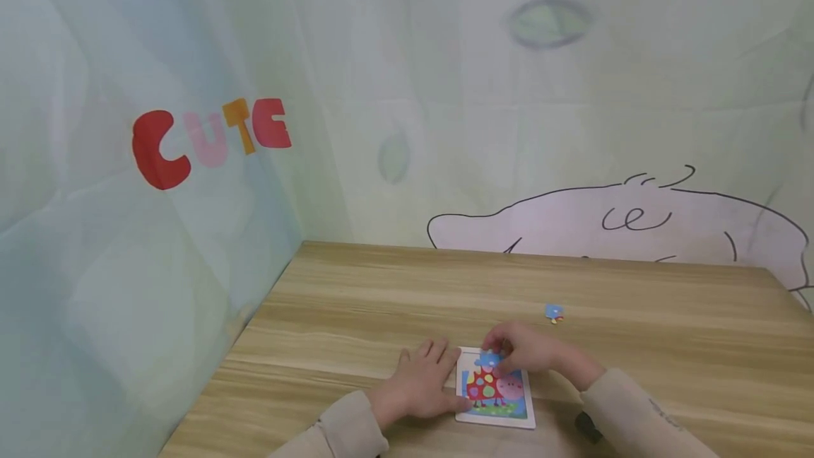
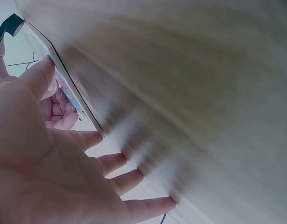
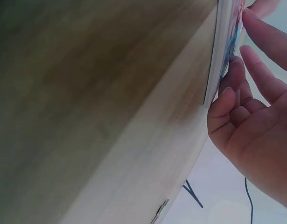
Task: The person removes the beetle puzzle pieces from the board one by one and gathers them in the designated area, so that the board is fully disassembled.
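A small jigsaw puzzle (image 1: 496,410) with a white border lies on the table, showing a pink animal with a red spotted body on blue and green. My left hand (image 1: 425,382) lies spread along its left side, its thumb over the lower left edge and the other fingertips on the tabletop. At the puzzle's top edge, my right hand (image 1: 526,346) pinches a blue puzzle piece (image 1: 488,359) between thumb and forefinger. In the right wrist view the other fingers of the right hand (image 3: 264,121) are curled beside the board.
One loose blue puzzle piece (image 1: 554,312) lies farther back on the wooden table (image 1: 356,288). A dark object (image 1: 588,427) shows by the right forearm. Printed cloth (image 1: 407,76) hangs behind the table and at its left.
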### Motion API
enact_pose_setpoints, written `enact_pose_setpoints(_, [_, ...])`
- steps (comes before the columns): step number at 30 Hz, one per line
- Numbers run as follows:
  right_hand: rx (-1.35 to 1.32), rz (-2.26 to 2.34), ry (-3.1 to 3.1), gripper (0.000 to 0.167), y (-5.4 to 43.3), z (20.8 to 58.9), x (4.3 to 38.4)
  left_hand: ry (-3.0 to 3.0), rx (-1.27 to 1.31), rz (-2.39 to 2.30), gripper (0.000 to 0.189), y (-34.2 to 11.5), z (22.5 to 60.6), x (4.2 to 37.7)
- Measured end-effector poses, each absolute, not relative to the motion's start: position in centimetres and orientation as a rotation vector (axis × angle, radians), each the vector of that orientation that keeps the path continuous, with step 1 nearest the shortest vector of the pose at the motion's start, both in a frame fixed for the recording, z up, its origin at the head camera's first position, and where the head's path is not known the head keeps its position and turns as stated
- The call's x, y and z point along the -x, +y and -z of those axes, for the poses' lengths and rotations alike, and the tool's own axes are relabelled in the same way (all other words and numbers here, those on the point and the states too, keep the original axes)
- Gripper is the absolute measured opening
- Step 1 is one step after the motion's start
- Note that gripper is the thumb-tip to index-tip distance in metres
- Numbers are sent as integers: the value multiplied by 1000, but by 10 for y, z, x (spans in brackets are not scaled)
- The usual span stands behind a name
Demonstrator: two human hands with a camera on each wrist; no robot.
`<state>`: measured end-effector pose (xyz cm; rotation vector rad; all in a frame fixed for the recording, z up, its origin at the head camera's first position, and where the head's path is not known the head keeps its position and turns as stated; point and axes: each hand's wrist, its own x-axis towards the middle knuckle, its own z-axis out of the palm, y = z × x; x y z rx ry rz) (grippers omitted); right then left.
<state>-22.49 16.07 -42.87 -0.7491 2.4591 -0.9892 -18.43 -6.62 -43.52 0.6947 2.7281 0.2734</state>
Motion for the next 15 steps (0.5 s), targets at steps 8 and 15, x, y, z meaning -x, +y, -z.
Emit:
enact_pose_setpoints(8, [726,948,2490,24,157,429,225,2743,-695,-258,86,-66,436,184])
enact_pose_setpoints(15, [683,951,2502,26,156,429,223,2733,-686,-275,86,-66,435,184])
